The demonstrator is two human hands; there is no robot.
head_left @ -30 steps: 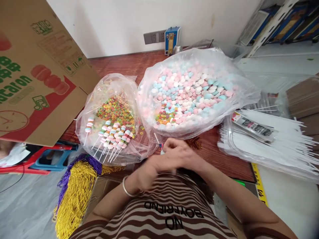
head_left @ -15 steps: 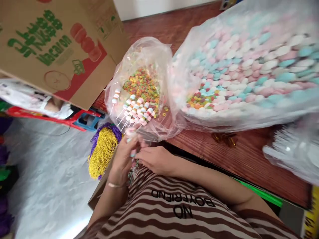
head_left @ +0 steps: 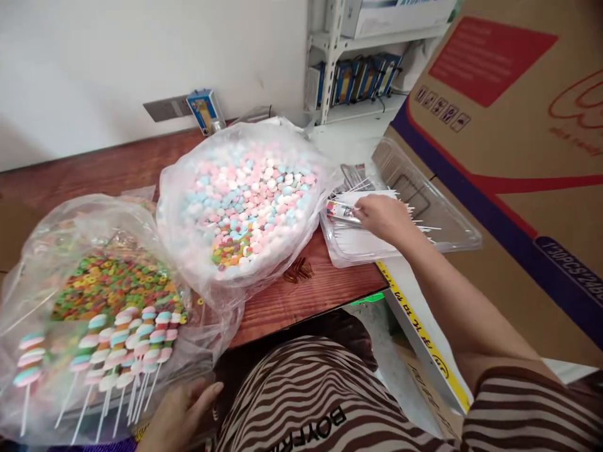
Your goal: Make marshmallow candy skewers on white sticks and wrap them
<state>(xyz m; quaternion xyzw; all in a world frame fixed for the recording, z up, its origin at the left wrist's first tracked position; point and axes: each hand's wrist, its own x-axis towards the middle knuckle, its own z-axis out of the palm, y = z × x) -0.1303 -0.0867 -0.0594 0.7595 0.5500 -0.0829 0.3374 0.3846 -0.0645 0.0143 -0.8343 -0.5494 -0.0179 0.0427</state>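
White sticks are lying bundled in a clear plastic tray at the table's right edge, some poking up loose. Finished candy skewers are lying side by side in a clear bag, sticks pointing down.

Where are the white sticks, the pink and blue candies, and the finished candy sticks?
white sticks point(head_left: 358, 235), head view, bare stick pile.
pink and blue candies point(head_left: 249, 188), head view, heap's middle.
finished candy sticks point(head_left: 127, 339), head view, stacked candies.

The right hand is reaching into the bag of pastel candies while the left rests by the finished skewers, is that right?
Not quite. In the head view the right hand reaches into the clear tray of white sticks, not the pastel candy bag. The left hand does rest by the finished skewers.
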